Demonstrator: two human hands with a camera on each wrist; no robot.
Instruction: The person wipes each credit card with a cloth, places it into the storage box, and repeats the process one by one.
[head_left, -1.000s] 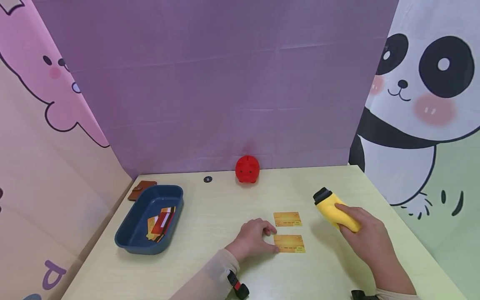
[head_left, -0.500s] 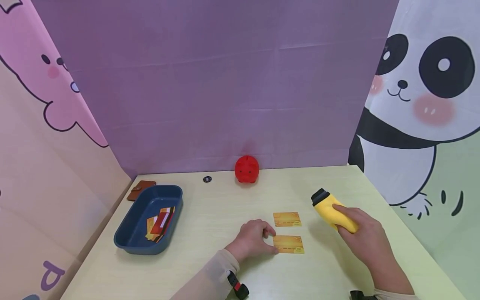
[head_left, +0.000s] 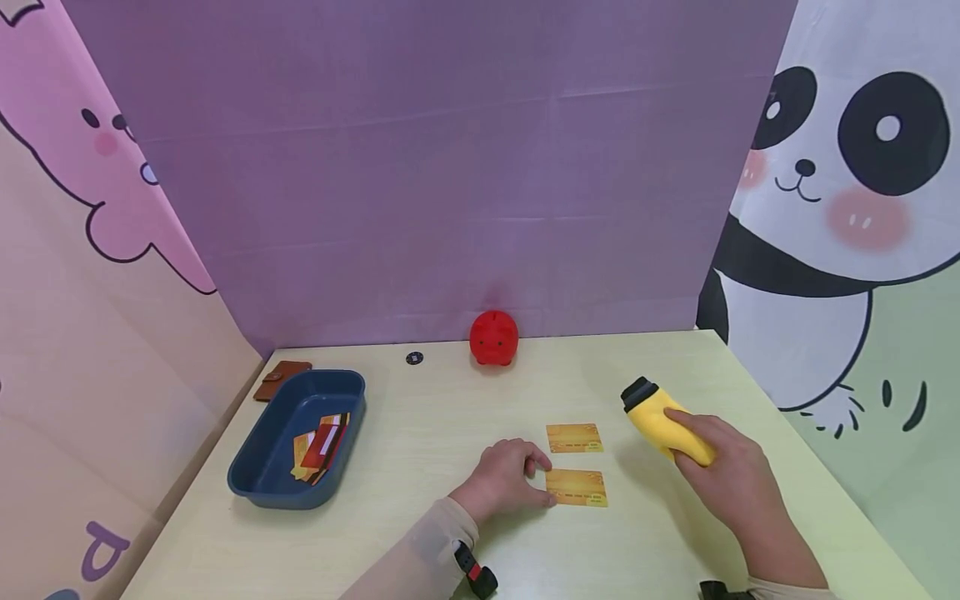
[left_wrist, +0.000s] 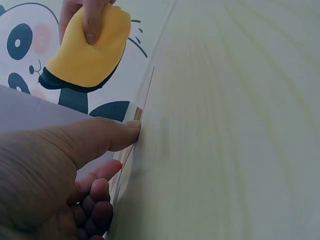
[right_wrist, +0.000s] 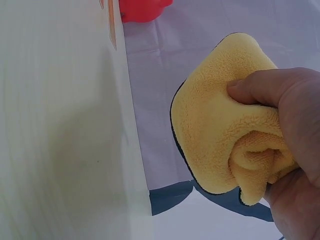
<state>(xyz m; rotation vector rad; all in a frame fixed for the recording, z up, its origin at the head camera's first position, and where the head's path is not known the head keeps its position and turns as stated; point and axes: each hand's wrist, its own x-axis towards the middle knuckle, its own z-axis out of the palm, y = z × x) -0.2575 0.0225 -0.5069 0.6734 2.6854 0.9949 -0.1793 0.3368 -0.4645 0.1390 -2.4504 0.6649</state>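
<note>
My left hand (head_left: pixel 508 477) holds the near card (head_left: pixel 579 488) at its left end, thumb and forefinger at the two corners, while my right hand (head_left: pixel 729 471) grips the folded yellow cloth (head_left: pixel 667 423) above the counter (head_left: pixel 442 417); the hands are well apart. The near card lies on the counter, just in front of the far card (head_left: pixel 574 438). To do this well, I judge, I should keep the fingertips at the corners, leave the printed face uncovered, hold the card steady and keep the cloth bunched firmly so no loose fold drags the far card. Compared with a second ago, the cloth sits slightly closer to the cards; my left hand's hold looks much the same.
</note>
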